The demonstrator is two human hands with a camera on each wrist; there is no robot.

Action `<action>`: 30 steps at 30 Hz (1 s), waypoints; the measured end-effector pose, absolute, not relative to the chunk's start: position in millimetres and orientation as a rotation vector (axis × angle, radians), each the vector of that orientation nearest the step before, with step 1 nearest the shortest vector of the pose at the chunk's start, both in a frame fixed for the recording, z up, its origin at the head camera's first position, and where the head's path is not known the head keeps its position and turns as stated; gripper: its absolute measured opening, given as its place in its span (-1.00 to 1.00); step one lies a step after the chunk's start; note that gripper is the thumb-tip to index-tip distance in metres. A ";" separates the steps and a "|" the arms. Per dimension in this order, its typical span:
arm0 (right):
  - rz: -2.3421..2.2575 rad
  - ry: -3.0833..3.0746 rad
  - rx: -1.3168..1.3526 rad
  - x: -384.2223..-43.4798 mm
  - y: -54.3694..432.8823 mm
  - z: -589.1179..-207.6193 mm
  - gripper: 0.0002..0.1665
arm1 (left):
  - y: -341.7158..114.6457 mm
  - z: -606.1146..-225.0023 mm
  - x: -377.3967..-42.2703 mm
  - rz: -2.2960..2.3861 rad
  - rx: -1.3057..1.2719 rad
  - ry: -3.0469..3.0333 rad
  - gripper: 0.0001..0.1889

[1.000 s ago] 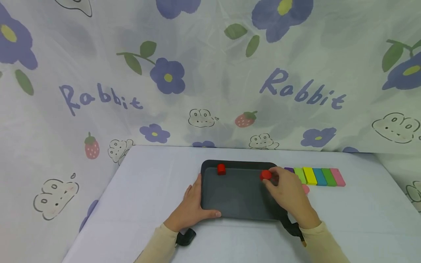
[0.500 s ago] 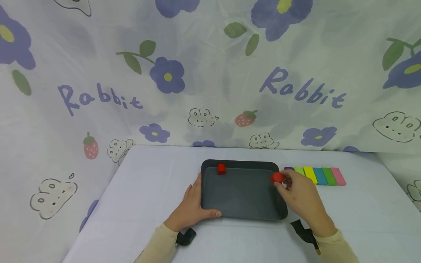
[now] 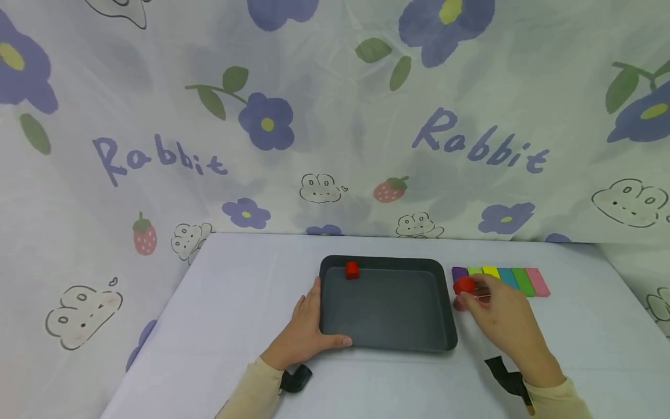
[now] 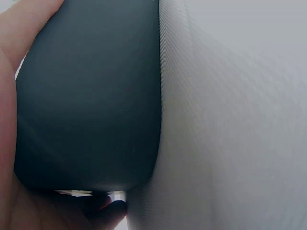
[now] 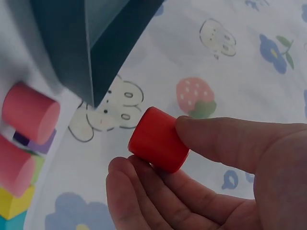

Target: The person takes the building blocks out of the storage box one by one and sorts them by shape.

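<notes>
A dark grey baking tray (image 3: 387, 308) lies on the white table. My left hand (image 3: 306, 329) touches its near left corner, fingers straight along the left side and thumb on the front rim. In the left wrist view the tray's outer wall (image 4: 91, 96) fills the space beside the hand. A red cylinder (image 3: 352, 270) lies inside the tray near the back left. My right hand (image 3: 502, 317) pinches another red cylinder (image 5: 159, 140) between thumb and fingers, above the table right of the tray. Two pink cylinders (image 5: 31, 112) are close by, partly hidden by this hand in the head view.
Behind the right hand stretches a row of coloured blocks: purple (image 3: 459, 274), lime, yellow (image 3: 491, 271), blue, green and pink (image 3: 537, 282). A patterned cloth (image 3: 335, 128) hangs behind the table.
My right hand has carried the red cylinder rightward, from over the tray's right part to beyond its right rim. The left hand and the tray have stayed put.
</notes>
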State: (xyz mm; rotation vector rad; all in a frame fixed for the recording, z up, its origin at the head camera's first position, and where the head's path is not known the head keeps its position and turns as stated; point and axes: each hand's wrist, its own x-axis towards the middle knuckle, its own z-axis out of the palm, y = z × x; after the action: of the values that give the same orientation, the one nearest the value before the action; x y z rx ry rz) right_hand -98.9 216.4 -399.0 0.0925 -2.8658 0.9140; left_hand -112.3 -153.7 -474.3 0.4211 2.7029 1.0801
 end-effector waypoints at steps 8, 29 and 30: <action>0.843 -2.868 0.069 -96.4 241.0 -400.6 -0.46 | -151.7 -474.7 -111.9 1.087 0.426 2.708 0.47; 0.790 -2.894 -0.112 -103.2 268.6 -416.8 -0.48 | -152.3 -471.7 -112.6 1.077 0.423 2.707 0.47; 0.786 -2.898 -0.123 -103.7 269.6 -417.4 -0.47 | -152.3 -472.1 -112.8 1.075 0.424 2.706 0.47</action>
State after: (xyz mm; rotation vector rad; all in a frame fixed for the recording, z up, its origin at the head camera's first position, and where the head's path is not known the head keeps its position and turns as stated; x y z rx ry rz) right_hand -103.7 269.6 -417.4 -0.1230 -2.8980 0.7860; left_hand -112.8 -152.3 -472.1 0.4244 2.7064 1.0753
